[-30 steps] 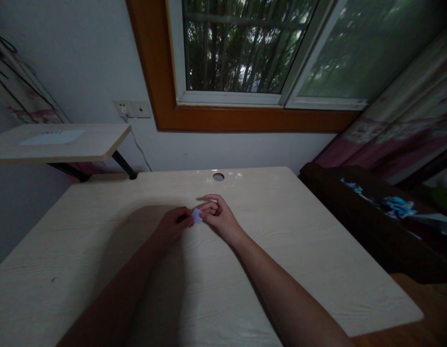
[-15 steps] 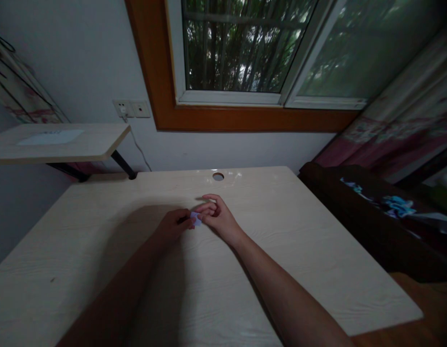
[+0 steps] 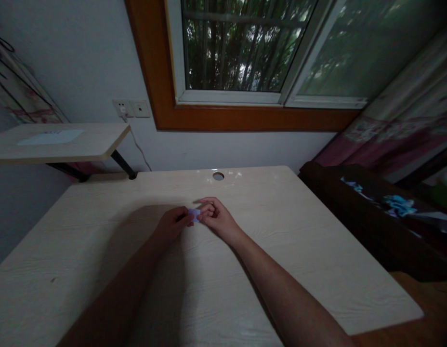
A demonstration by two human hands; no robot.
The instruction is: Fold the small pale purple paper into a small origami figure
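Between my two hands is a small piece of pale purple paper [image 3: 194,215], held just above the desk [image 3: 299,241]. My left hand [image 3: 172,221] pinches its left side between thumb and fingers. On the right side, the thumb and fingertips of my right hand [image 3: 218,217] close on the paper, while the index finger stretches out above it. The fingers cover the paper's edges, so its full shape and any folds cannot be made out.
A raised shelf [image 3: 118,142] with a sheet of paper [image 3: 52,137] stands at the back left. A round cable hole [image 3: 218,177] lies near the desk's back edge. Beyond the right edge is a dark brown piece of furniture [image 3: 339,212] with blue cloth-like items [image 3: 400,205] on it.
The paper has turned slightly and now lies more level between the fingers. Both hands have shifted only a little, and the right fingers have bent closer around the paper.
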